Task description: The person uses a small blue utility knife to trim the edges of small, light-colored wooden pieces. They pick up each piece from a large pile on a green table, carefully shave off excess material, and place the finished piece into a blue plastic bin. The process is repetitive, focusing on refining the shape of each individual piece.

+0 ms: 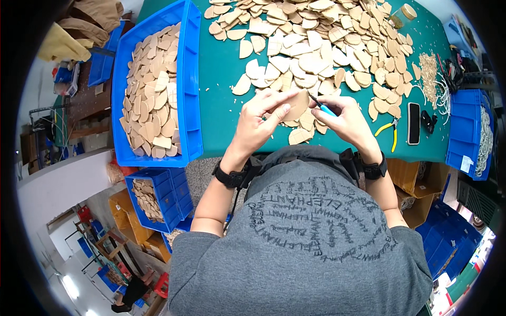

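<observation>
My left hand is closed on a tan, half-round piece that looks like cardboard, holding it up over the near part of the green table. My right hand grips a blue-handled tool with a dark pointed tip. That tip meets the right edge of the piece; the exact kind of tool is not clear. Just beyond both hands spreads a big heap of similar half-round pieces. A few loose pieces lie beneath and between my hands.
To the left stands a blue crate full of like pieces. At right lie yellow-handled pliers, a black phone, a mound of small scraps and white cords. A jar lies far right; a blue bin adjoins the table.
</observation>
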Tool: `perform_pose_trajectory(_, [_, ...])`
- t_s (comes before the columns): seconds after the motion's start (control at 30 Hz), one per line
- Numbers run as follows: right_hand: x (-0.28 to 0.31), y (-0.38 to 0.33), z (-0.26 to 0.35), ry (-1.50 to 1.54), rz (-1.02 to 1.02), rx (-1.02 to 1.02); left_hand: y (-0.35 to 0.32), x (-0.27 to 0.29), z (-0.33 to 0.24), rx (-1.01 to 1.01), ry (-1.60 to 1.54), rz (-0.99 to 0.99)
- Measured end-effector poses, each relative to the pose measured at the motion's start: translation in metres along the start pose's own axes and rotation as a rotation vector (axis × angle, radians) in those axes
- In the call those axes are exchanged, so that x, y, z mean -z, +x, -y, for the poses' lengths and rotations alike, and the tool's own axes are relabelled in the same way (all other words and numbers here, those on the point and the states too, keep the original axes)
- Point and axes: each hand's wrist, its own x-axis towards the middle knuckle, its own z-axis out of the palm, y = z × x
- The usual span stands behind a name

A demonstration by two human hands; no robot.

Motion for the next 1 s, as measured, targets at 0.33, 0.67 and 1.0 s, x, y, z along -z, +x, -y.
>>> perform_pose_trajectory(0.33, [-0.007, 0.000, -0.006, -0.007, -0.030, 0.046, 0.002, -0.009, -0.002, 0.048, 0.033, -0.052])
perform_pose_trajectory(0.67, [-0.013, 0.002, -0.009, -0.011, -0.066, 0.109, 0.008, -0.012, 0.002, 0.264, -0.171, -0.001])
perform_pose_trajectory(1.0, [-0.008, -0.003, -0.014, 0.089, -0.107, -0.057, 0.016, 0.083, 0.021, 0.121, -0.106, -0.639])
